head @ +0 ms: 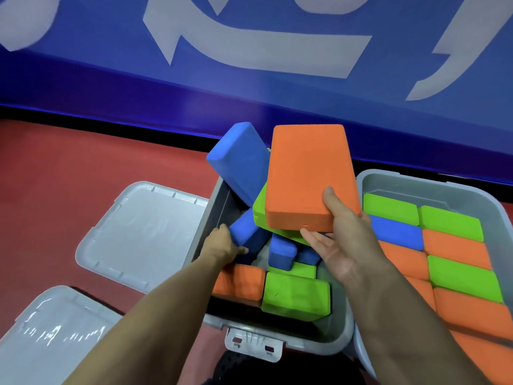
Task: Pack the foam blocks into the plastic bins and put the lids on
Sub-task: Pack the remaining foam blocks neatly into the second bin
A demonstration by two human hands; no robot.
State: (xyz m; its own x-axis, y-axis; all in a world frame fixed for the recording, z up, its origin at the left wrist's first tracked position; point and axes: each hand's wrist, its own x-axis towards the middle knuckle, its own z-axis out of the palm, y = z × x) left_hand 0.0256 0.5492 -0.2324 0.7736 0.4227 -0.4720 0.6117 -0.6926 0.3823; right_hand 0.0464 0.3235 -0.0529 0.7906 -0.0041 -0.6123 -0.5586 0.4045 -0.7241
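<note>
**Both hands on blocks over the middle bin**

Your right hand (342, 234) grips the near edge of an orange block (308, 173), thumb on top, fingers underneath, holding it above the middle bin (280, 336). Your left hand (224, 244) reaches into that bin and curls around a blue block (245, 232). Under the orange block, a green block (259, 209) and a tilted blue one (240, 159) lie jumbled. The right bin (433, 184) holds neat rows of blocks. Two grey lids (138, 232) lie on the red floor (69, 168) to the left.
</note>
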